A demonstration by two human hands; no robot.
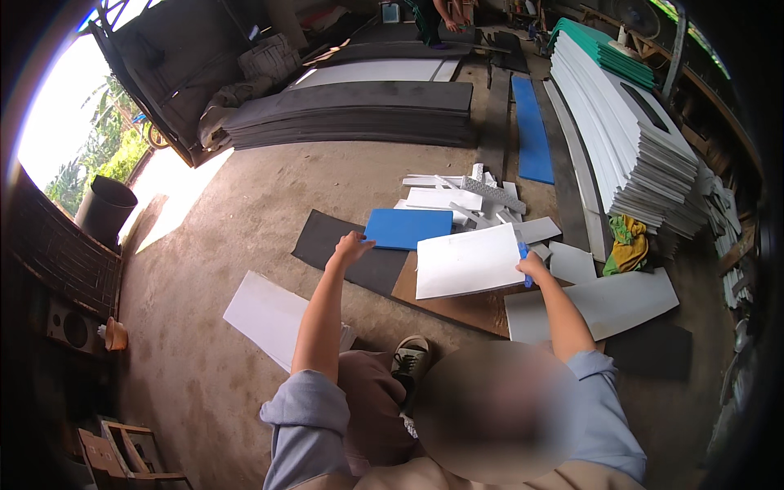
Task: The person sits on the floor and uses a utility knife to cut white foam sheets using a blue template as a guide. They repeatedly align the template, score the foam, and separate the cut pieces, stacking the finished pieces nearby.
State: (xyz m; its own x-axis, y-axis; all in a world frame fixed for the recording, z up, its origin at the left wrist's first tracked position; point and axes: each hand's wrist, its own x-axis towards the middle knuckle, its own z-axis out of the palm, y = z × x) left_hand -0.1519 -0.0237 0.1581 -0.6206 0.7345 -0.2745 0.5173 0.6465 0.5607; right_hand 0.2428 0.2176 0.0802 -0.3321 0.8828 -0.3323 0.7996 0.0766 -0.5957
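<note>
My left hand (353, 246) pinches the left corner of a blue board (408, 228), which looks like foam sheet. My right hand (532, 268) is closed around a slim blue tool (524, 255), whose exact kind I cannot make out. That hand is at the right edge of a white board (467, 261); whether it also grips the board is unclear. The white board slightly overlaps the blue one. Beneath them are a black sheet (327, 241) and a brown board (457, 310).
White offcuts (445, 198) lie heaped beyond the boards. White sheets (273, 314) lie by my left forearm, a pale board (621, 302) at right. Tall white stacks (604, 122) and black stacks (351, 110) stand farther off. Another person (429, 20) works at the back.
</note>
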